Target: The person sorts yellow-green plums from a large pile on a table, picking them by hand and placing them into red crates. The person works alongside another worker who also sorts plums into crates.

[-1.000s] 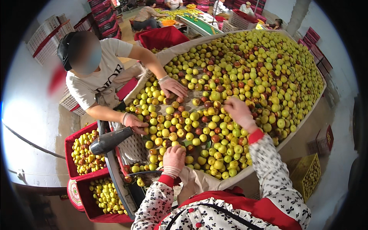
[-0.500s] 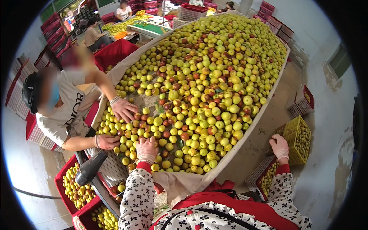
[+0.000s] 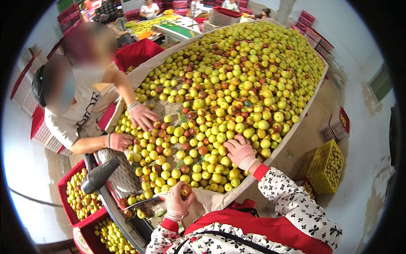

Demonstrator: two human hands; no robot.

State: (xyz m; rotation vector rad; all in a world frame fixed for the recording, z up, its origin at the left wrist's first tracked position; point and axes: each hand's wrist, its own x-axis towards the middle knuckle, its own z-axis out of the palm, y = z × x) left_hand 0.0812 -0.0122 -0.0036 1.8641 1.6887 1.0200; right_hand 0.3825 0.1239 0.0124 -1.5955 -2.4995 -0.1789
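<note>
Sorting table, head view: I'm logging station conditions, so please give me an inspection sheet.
Surface: cloth-lined sorting table, heaped with fruit.
Job's things: green and reddish fruit; left hand pinches one reddish fruit; right hand rests flat on the heap.
Clutter: red crates and yellow crate holding fruit.
Grip: both gloved.
Cables: nothing seen.
Surroundings: co-worker's gloved hand on the fruit opposite; stacked red crates behind.

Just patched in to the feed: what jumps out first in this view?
A huge heap of green and reddish fruit fills the long table across the middle. The right hand lies on its near edge, while the left hand holds a brownish fruit at the bottom. At left, a co-worker's gloved hand sorts beside red crates.
</note>
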